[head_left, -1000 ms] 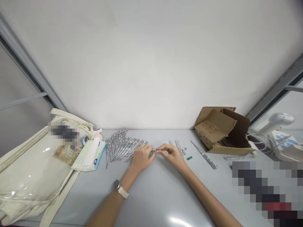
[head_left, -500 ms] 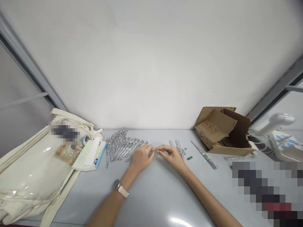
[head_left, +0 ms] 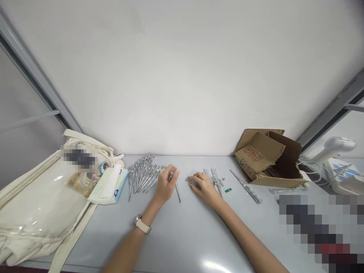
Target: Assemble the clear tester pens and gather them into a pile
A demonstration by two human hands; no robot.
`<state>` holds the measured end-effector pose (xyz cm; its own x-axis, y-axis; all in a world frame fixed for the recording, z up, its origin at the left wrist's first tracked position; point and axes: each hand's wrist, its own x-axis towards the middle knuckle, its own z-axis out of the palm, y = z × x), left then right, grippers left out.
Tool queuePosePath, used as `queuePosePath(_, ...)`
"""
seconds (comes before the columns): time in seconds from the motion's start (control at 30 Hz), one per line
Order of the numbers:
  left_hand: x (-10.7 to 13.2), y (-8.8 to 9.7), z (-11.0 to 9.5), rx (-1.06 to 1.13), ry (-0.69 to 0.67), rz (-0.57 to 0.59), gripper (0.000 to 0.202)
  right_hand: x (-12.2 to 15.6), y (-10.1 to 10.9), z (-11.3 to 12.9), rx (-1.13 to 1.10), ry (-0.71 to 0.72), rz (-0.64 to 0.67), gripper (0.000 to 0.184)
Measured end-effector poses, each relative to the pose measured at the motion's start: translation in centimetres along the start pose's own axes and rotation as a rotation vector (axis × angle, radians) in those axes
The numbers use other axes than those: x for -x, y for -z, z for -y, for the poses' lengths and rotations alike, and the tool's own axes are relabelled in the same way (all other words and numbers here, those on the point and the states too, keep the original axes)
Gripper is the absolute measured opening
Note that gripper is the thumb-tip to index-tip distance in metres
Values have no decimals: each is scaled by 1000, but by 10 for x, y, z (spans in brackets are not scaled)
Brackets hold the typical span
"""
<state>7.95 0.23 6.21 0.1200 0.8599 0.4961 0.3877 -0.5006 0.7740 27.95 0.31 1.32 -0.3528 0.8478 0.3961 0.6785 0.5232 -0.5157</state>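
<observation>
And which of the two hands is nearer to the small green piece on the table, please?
Right. The right hand is just left of the small green piece, not touching it. The left hand is farther left, beyond the right hand.

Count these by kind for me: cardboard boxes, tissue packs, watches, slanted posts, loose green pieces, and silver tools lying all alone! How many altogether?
Cardboard box: 1
Tissue pack: 1
Watch: 1
Slanted posts: 2
Loose green piece: 1
Lone silver tool: 1
Total: 7
Left out: the tool pile, too overlapped to count.
</observation>
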Motion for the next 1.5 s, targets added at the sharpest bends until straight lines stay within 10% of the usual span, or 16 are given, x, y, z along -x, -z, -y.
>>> queuePosePath(0.23,5,-11,20,-671,-270,250,12,-5,5,7,-262,-132,-57,12)
queuePosePath(0.83,10,-16,24,-696,-258,349,9,-10,3,12,-817,-253,-2,37)
queuePosePath(1.5,9,-17,27,-721,-200,254,12,2,62,-29,213,-321,130,15)
